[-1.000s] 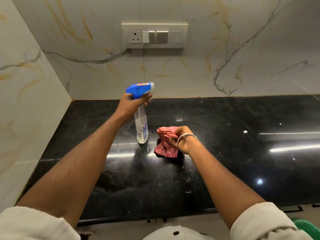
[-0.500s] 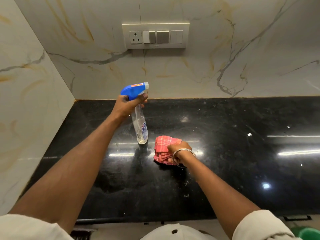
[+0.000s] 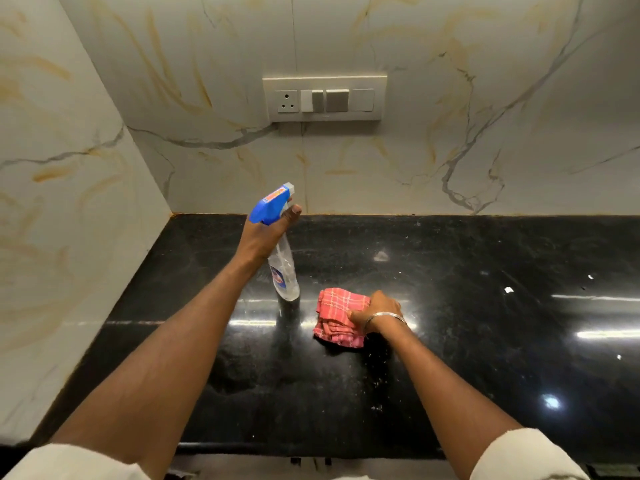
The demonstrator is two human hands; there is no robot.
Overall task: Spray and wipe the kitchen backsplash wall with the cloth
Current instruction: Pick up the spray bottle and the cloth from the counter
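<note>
Black counter [image 3: 485, 358] bears folded red-checked cloth [image 3: 336, 317] near bottle [image 3: 284, 277].

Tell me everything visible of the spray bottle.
The spray bottle has a clear plastic body with a blue-and-red label and a blue trigger head with a grey nozzle aimed toward the backsplash. The left hand grips its neck, one finger at the trigger. It tilts slightly, base at the black countertop; contact unclear. The cloth lies apart to its right.
</note>
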